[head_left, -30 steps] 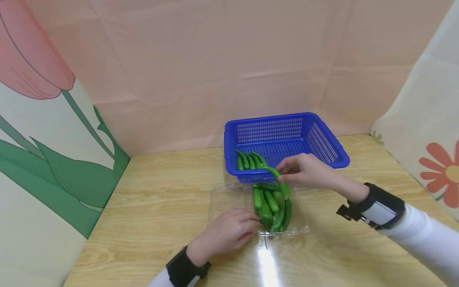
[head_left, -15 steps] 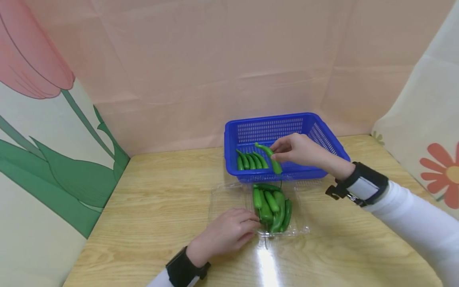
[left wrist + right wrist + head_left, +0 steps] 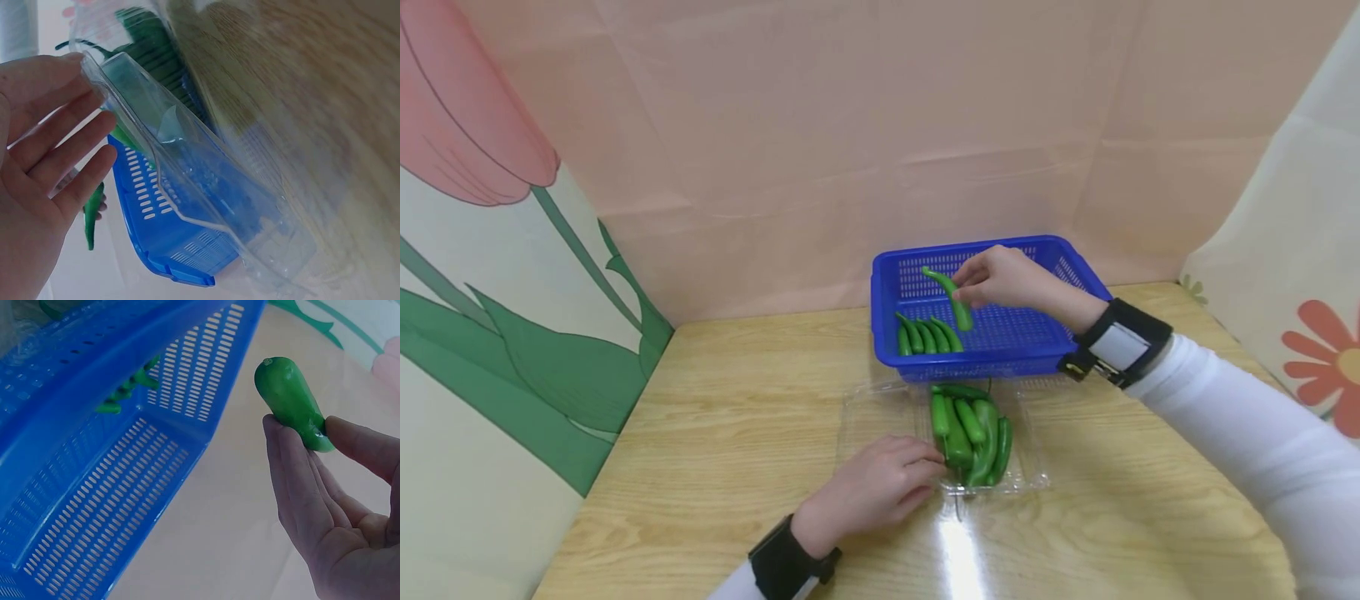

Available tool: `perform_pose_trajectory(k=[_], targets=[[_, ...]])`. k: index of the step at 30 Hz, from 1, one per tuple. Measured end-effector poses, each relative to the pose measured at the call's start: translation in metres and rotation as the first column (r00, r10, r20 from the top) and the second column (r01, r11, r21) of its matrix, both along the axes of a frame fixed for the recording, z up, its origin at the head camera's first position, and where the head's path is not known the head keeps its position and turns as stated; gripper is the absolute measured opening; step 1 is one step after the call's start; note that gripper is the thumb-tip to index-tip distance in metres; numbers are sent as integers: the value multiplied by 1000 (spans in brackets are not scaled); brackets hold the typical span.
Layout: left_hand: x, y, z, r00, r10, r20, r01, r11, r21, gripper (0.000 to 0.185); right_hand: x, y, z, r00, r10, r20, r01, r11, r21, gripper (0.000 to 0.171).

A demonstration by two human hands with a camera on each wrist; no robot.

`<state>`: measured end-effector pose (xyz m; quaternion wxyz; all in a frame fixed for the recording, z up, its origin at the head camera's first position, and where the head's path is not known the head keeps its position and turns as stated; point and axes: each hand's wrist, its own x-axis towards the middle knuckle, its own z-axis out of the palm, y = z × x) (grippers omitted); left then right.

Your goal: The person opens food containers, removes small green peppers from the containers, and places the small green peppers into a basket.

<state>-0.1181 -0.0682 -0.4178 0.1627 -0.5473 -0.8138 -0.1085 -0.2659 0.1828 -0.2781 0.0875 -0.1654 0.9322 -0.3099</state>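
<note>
While left hand [image 3: 868,492] rests flat-fingered against clear tray [image 3: 880,417], right hand [image 3: 1007,279] pinches green pepper [image 3: 951,298] above blue basket [image 3: 1000,367].

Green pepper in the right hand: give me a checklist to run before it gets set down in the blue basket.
1. Right hand pinches the green pepper firmly: ok.
2. Pepper is above the blue basket, inside its rim: ok.
3. Free floor beside the row of peppers already in the basket: ok.
4. Left hand steadies the clear tray: ok.
5. Peppers left in the tray: ok, several.
6. Height of the pepper above the basket floor: cannot tell.
</note>
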Motion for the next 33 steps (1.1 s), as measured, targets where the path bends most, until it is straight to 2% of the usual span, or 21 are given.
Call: perform_pose_trajectory(k=[10,20,27,32,33], targets=[[0,1,1,1000,-11,-22,11,1000,0,26,-29,0,-3,998,-44,42,45,998,-43,33],[0,1,1,999,-6,-33,6,1000,0,26,-54,-5,-7,997,-76,20,75,997,21,35],[0,1,2,999,4,-35,-5,1000,-16,27,-70,-8,-9,992,-104,72,101,993,53,36],[1,1,2,999,10,-30,-10,1000,-17,26,-84,-8,-13,980,-137,142,125,988,96,40],[1,1,2,999,8,-32,-9,1000,-17,26,-83,-4,-14,981,-126,147,116,990,73,42]])
